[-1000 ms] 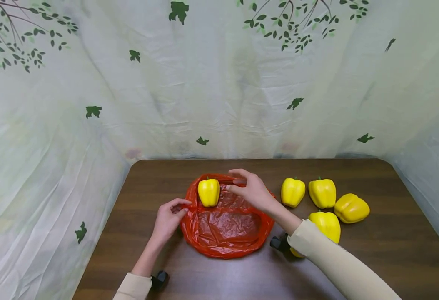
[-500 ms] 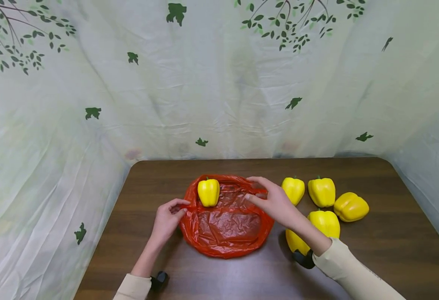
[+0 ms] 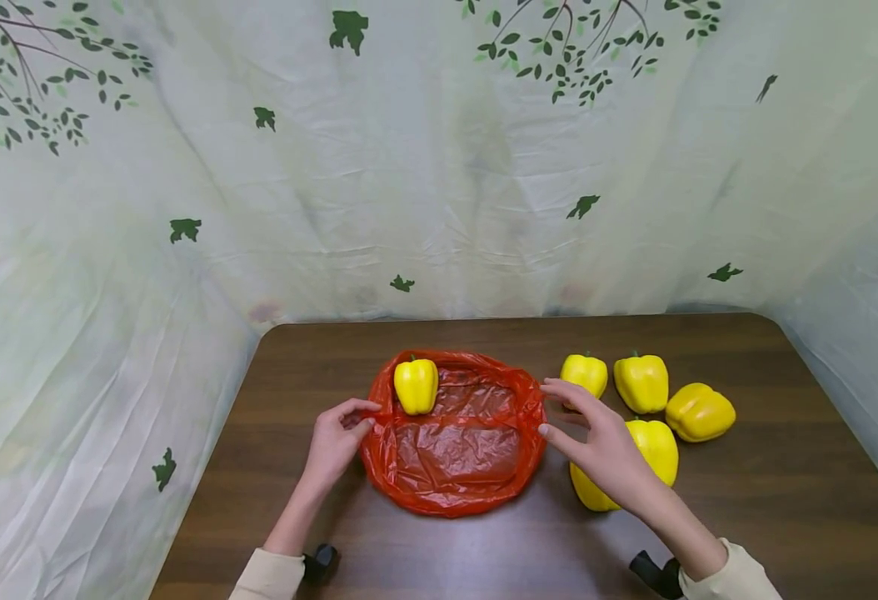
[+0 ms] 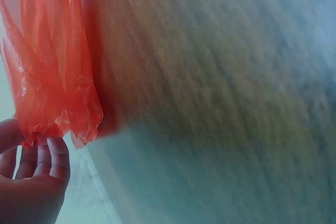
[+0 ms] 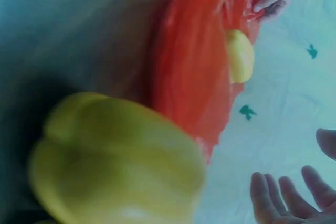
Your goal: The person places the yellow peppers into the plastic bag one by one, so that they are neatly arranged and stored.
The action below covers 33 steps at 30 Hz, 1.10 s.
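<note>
A red plastic bag point(image 3: 446, 498) lies spread with its mouth open upward, and one yellow bell pepper point(image 3: 416, 386) stands inside at the back left. My left hand point(image 3: 331, 442) pinches the bag's left rim between thumb and fingers; the left wrist view shows the fingertips on the bag's edge point(image 4: 42, 77). Just off the bag's right side, my right hand point(image 3: 607, 446) holds nothing, its fingers spread apart. Partly behind that hand are yellow bell peppers, one at the back point(image 3: 584, 372) and one in front point(image 3: 591, 490). A pepper point(image 5: 121, 161) looms large in the right wrist view.
More yellow bell peppers stand to the right: one at the back point(image 3: 641, 383), one lying on its side point(image 3: 701, 413), and one nearer point(image 3: 658, 450). They rest on a brown wooden table point(image 3: 769, 500). A leaf-printed cloth point(image 3: 439, 208) hangs behind it.
My right hand has moved right, from above the bag beside the inner pepper, past the rim to the peppers' side. The left hand has kept its place at the left rim.
</note>
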Available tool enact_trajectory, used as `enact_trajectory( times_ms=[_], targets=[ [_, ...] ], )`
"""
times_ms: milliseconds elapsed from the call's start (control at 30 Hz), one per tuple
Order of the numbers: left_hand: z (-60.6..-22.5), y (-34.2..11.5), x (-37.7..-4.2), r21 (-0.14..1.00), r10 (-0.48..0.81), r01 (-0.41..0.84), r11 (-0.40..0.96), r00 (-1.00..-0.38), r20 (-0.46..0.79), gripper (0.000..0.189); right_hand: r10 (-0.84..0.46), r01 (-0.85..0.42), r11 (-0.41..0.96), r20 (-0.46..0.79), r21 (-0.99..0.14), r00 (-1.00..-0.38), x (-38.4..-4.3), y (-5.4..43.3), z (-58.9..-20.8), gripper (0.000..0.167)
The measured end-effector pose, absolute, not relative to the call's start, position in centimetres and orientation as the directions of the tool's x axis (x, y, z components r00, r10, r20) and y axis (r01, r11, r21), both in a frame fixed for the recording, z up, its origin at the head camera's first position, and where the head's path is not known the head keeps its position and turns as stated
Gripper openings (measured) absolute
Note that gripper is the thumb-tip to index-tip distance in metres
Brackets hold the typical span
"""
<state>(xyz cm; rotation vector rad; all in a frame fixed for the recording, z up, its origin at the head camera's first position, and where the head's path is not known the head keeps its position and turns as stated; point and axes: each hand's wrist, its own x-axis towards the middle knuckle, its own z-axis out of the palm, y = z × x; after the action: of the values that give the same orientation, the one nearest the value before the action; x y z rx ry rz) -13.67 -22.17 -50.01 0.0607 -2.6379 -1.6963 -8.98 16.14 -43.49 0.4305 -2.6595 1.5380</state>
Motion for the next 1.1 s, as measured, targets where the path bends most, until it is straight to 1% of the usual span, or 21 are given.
enact_trajectory(
  times_ms=[67,267,300,500,633,800,900,1100],
  targets=[
    [-49.5,-21.9,-13.5,0.911,-0.037,-0.03,0.411,-0.999,-0.016,0.021,-0.195,-0.262,0.486,0.188,-0.834,-0.963,-8.5,16.7,-43.9,0.052],
    [-49.7,-21.9,-13.4,0.917,-0.044,-0.037,0.396,-0.999,-0.021,0.022,-0.124,-0.255,0.545,0.223,-0.799,-0.967,-7.3,18.5,-44.5,0.053],
    [-50.2,-22.1,-13.6,0.918,-0.046,-0.033,0.394,-0.999,-0.016,0.022,-0.112,-0.256,0.551,0.234,-0.794,-0.966,-7.1,18.7,-44.5,0.053],
    [-50.1,-22.1,-13.6,0.915,-0.052,-0.036,0.402,-0.999,-0.016,0.022,-0.053,-0.278,0.616,0.313,-0.737,-0.948,-6.3,20.0,-44.7,0.049],
    [-50.2,-22.1,-13.6,0.916,-0.043,-0.021,0.401,-0.999,-0.004,0.022,-0.038,-0.287,0.654,0.349,-0.699,-0.936,-5.9,20.9,-45.0,0.048],
    [-50.3,-22.1,-13.6,0.916,-0.042,-0.009,0.402,-0.999,0.008,0.021,-0.042,-0.317,0.672,0.393,-0.669,-0.919,-5.5,22.5,-45.7,0.053],
    [-50.3,-22.1,-13.6,0.914,-0.043,-0.004,0.405,-0.999,0.015,0.021,-0.025,-0.295,0.69,0.386,-0.661,-0.922,-5.2,23.4,-46.3,0.052],
    [-50.2,-22.1,-13.5,0.915,-0.045,-0.01,0.403,-0.999,0.009,0.021,0.021,-0.214,0.709,0.323,-0.672,-0.946,-4.9,24.8,-47.1,0.049]
  ],
)
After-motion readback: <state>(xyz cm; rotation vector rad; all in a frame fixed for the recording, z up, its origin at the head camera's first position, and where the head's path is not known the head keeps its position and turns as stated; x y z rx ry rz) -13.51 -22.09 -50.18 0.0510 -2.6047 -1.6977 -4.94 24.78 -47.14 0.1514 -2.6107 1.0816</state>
